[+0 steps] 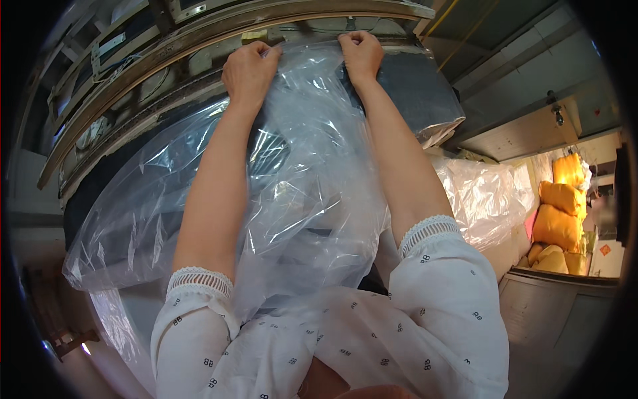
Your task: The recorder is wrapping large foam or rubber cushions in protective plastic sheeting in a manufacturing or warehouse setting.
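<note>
dark surface (pixel 419 90) beneath clear plastic film (pixel 309 159), glossy with loose wrinkles

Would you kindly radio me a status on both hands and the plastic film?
Left hand and right hand pinching clear plastic film near its far edge. Film wrinkled, loosely spread. Rail beyond both hands; no blockage evident.

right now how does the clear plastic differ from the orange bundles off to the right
The clear plastic is see-through, while the orange bundles look opaque. The clear plastic is pinched at its far edge by the left hand and right hand; neither hand touches the orange bundles. The clear plastic spreads out wide and loose, while the orange bundles are plump and piled up. Both look creased.
</note>
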Available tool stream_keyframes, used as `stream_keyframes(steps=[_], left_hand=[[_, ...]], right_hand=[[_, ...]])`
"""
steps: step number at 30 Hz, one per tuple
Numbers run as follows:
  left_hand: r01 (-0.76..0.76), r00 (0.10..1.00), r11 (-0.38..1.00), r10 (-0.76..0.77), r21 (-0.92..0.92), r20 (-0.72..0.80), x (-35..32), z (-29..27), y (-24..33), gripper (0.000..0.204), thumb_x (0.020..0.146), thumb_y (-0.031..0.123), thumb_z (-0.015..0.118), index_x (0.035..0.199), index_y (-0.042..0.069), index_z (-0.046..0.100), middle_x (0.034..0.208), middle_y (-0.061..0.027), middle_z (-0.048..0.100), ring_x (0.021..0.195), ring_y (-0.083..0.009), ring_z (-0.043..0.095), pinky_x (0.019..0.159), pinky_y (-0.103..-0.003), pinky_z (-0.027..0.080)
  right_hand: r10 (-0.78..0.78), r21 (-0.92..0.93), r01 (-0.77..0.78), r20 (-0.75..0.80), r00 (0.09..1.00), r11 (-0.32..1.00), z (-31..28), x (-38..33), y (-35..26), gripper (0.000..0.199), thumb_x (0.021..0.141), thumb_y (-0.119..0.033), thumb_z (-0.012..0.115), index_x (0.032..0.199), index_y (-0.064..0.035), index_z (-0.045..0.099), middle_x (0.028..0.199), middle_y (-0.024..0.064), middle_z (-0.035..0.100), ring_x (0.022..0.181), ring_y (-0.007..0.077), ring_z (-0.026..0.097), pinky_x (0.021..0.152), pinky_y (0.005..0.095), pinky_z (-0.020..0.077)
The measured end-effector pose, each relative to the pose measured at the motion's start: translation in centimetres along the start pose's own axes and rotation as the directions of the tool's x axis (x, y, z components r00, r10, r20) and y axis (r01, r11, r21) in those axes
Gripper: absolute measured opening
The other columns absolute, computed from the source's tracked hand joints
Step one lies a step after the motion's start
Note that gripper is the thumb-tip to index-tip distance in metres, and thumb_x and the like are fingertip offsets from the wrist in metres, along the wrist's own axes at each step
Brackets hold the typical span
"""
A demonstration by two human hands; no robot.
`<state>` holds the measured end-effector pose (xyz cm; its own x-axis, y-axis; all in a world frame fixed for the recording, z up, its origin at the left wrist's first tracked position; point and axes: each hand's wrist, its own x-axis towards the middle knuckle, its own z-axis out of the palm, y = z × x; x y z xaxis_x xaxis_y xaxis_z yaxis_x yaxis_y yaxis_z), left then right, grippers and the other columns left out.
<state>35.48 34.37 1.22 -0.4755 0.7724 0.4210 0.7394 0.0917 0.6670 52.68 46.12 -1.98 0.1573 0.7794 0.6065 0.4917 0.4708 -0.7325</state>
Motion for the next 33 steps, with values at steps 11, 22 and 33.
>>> stream_keyframes(steps=[11, 22, 33], left_hand=[[-0.078, 0.994, 0.931, 0.045, 0.357, 0.099, 0.3, -1.1, 0.8, 0.04, 0.073, 0.042, 0.063, 0.067, 0.003, 0.067, 0.067, -0.0182, 0.062, 0.068, -0.0344, 0.062, 0.062, -0.04, 0.048], [-0.123, 0.986, 0.952, 0.085, 0.28, 0.145, 0.2, -1.4, 0.4, 0.04, 0.074, 0.041, 0.062, 0.065, 0.003, 0.067, 0.065, -0.0199, 0.061, 0.068, -0.0353, 0.061, 0.064, -0.042, 0.047], [-0.168, 0.985, 0.986, 0.167, 0.023, 0.042, -1.1, -1.9, 2.3, 0.041, 0.082, 0.04, 0.054, 0.072, 0.002, 0.064, 0.067, -0.0169, 0.059, 0.064, -0.0341, 0.057, 0.062, -0.039, 0.044]], right_hand=[[0.041, -0.25, -0.046, -0.025, 0.999, 0.967, -0.1, -0.3, 0.0, 0.033, 0.066, -0.02, 0.065, 0.083, -0.0015, 0.044, 0.096, 0.0181, 0.043, 0.095, 0.0356, 0.043, 0.086, 0.0423, 0.0355], [0.07, -0.114, -0.075, -0.048, 0.996, 0.991, -0.4, 0.4, 0.4, 0.029, 0.073, -0.023, 0.058, 0.083, 0.0011, 0.045, 0.095, 0.0205, 0.044, 0.095, 0.0364, 0.042, 0.088, 0.0421, 0.0332], [0.023, 0.119, -0.003, -0.173, 0.985, 0.993, -2.9, 1.0, -0.8, 0.031, 0.084, -0.028, 0.051, 0.078, 0.0018, 0.045, 0.09, 0.0191, 0.047, 0.088, 0.0319, 0.046, 0.079, 0.0411, 0.0358]])
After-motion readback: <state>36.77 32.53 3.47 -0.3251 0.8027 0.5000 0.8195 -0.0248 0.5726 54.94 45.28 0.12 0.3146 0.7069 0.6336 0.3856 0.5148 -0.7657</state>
